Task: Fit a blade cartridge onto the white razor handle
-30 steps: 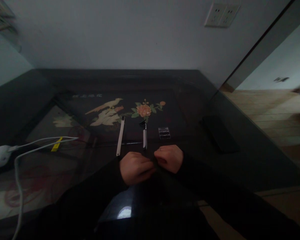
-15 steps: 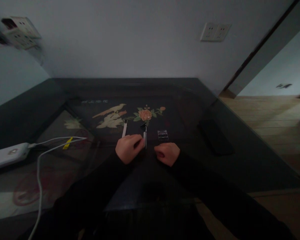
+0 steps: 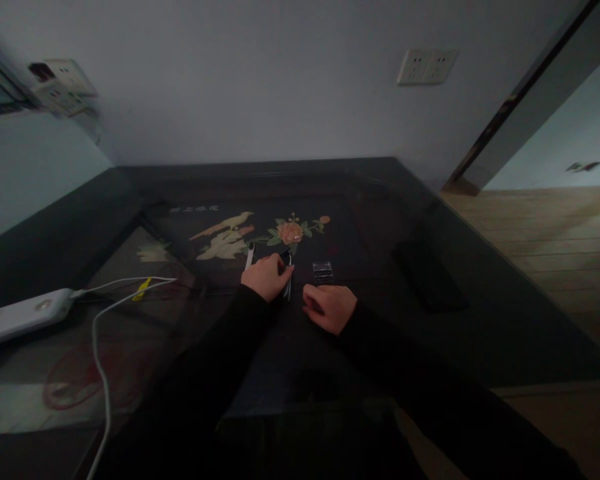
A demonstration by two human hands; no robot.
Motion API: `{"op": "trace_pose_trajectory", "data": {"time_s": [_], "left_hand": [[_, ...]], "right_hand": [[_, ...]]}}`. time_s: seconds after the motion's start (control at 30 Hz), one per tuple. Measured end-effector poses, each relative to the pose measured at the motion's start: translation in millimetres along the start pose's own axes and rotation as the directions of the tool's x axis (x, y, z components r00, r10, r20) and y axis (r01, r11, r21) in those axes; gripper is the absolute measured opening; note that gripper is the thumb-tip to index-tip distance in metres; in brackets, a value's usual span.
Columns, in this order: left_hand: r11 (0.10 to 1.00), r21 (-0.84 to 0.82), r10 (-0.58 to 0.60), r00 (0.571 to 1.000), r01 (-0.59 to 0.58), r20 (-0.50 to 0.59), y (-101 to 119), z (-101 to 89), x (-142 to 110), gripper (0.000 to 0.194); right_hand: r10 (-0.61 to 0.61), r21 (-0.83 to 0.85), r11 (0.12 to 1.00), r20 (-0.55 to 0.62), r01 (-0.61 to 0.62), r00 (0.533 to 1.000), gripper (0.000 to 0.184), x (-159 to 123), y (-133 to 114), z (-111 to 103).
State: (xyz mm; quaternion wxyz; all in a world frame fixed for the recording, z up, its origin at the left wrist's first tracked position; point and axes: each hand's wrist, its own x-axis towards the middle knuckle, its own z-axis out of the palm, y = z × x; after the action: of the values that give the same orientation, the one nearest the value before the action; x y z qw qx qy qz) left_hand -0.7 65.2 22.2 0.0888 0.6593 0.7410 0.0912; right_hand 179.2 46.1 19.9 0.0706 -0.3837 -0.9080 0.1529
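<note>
My left hand point(image 3: 267, 277) lies on a dark glass-topped table point(image 3: 360, 313) with its fingertips on a small black-and-white tool point(image 3: 287, 280); whether it grips it I cannot tell. A thin white strip point(image 3: 250, 254) pokes out beyond the same hand, mostly hidden by it. My right hand point(image 3: 329, 307) rests on the table as a loose fist just right of the tool, holding nothing that I can see. A small clear plastic box point(image 3: 323, 271) sits just beyond the right hand.
A flower-and-bird picture point(image 3: 260, 233) shows under the glass. A white power strip point(image 3: 20, 317) with white cables point(image 3: 103, 347) lies at the left. A dark flat phone-like object point(image 3: 429, 275) rests at the right. Wall sockets point(image 3: 425, 65) are on the wall behind.
My hands were together near the table's front edge. The left hand has reached forward onto the small tool and covered most of the white strip; the right hand has moved slightly forward.
</note>
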Motion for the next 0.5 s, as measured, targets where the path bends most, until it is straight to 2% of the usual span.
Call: {"op": "trace_pose_trajectory", "data": {"time_s": [0.13,0.3,0.4,0.5], "left_hand": [[0.999,-0.041,0.002,1.0,-0.001,0.017,0.1,3.1,-0.9,0.032],[0.988,-0.152,-0.008,1.0,0.006,-0.014,-1.1,12.6,0.4,0.023],[0.957,-0.291,-0.001,0.999,-0.012,-0.046,-1.3,13.2,1.3,0.017],[0.866,-0.498,0.009,0.999,-0.034,-0.053,-0.3,9.7,-0.4,0.018]], "right_hand": [[0.011,-0.001,1.0,0.003,-0.011,1.0,0.006,0.7,0.0,-2.3],[0.018,0.005,1.0,-0.024,-0.018,1.0,0.006,1.4,1.2,-3.6],[0.035,0.012,0.999,-0.045,-0.035,0.998,0.006,2.0,3.7,-5.4],[0.073,0.037,0.997,-0.087,-0.07,0.994,0.006,3.6,8.5,-8.3]]}}
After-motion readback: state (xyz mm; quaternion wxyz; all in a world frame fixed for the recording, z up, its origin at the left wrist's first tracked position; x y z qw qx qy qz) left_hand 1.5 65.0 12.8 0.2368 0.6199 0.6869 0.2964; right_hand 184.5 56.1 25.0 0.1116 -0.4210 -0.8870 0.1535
